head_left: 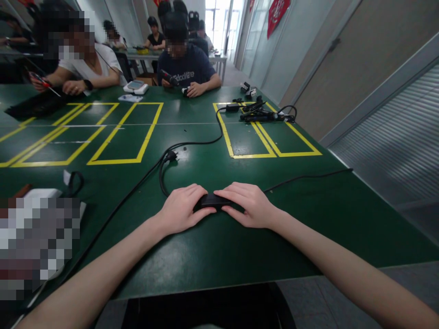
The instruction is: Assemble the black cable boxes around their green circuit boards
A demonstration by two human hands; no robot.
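Observation:
A small black power adapter (213,200) lies flat on the green table (219,246) just in front of me. My left hand (181,209) covers its left end, fingers curled over it. My right hand (248,204) grips its right end, thumb along the near side. Black cables run off from under my hands: one loops left and back to a plug (170,156), another thin cable (308,176) stretches right toward the table edge.
Yellow tape rectangles (126,132) mark the table top. A heap of black adapters and cords (264,113) lies at the far right. Two people sit opposite, their hands on small devices. A white item and a black strap (73,180) lie at my left.

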